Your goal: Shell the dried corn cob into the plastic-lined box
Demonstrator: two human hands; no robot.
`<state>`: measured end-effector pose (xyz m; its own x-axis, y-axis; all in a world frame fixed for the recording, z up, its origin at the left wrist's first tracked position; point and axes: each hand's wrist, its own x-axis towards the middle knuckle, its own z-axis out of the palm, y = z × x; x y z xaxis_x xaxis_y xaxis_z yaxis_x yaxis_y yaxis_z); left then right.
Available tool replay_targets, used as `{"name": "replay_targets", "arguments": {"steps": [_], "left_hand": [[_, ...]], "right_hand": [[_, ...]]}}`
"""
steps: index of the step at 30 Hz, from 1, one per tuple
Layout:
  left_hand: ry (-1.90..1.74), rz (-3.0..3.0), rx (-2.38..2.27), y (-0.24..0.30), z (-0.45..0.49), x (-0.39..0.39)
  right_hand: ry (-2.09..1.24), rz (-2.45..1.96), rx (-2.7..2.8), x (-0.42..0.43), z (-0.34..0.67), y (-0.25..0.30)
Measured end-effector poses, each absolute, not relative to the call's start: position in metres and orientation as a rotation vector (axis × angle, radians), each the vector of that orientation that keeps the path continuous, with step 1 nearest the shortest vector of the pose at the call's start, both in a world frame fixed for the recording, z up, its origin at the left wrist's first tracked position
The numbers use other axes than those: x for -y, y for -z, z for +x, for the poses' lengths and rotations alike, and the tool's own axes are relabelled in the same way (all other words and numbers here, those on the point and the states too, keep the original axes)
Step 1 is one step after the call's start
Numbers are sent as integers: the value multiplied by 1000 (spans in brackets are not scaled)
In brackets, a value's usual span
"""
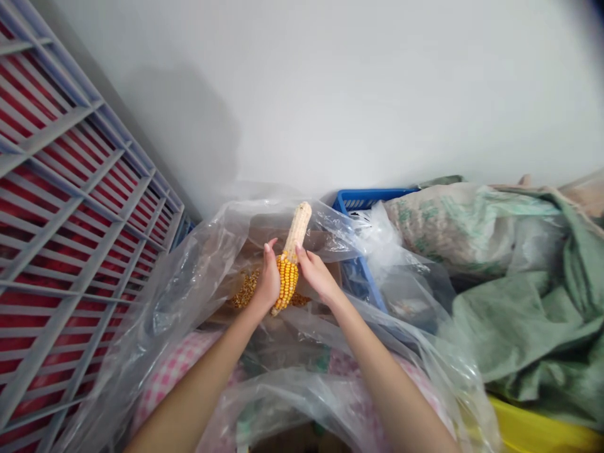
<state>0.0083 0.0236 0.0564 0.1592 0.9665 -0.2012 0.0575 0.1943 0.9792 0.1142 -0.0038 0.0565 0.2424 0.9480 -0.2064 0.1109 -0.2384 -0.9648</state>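
An ear of corn (pixel 288 282) is held tilted between my hands, its bare pale end pointing up and away. Yellow kernels still cover the lower part nearer me. My left hand (pixel 269 277) is closed around the kernel-covered part from the left, thumb raised. From the right, my right hand (pixel 314 269) presses its thumb and fingers on the cob where kernels meet the bare part. Below lie loose corn kernels (pixel 245 288) inside a clear plastic bag (pixel 212 245), spread open around my forearms.
A grey slatted crate (pixel 94 189) with red behind its slats rises on the left. To the right stand a blue basket (pixel 368 277), a stuffed woven sack (pixel 438 233), green cloth (pixel 528 333) and a yellow container (pixel 538 428). A white wall (pixel 330 94) is behind.
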Motion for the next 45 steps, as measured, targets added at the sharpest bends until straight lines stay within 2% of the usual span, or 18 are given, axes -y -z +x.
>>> {"name": "replay_targets", "arguments": {"steps": [5,16,27,33,40,45], "left_hand": [[-938,1193,-1184,-47,7,-26],[-827,947,-1038,-60,10,-15],[-888,811,-1039,-66,11,-27],[-827,839,-997,-63,14,-20],[-729,781,-1055,-61,11,-16],[-723,748,-975,-70,7,-19]], "right_hand": [[-1047,-1591,1169,4,110,-61],[-1029,-1531,931,4,107,-46],[-876,-1787,1276,8,116,-69],[-1140,-1518,995,8,103,-59],[-1019,-1577,927,8,101,-51],[-993,-1598,1084,6,112,-56]]}}
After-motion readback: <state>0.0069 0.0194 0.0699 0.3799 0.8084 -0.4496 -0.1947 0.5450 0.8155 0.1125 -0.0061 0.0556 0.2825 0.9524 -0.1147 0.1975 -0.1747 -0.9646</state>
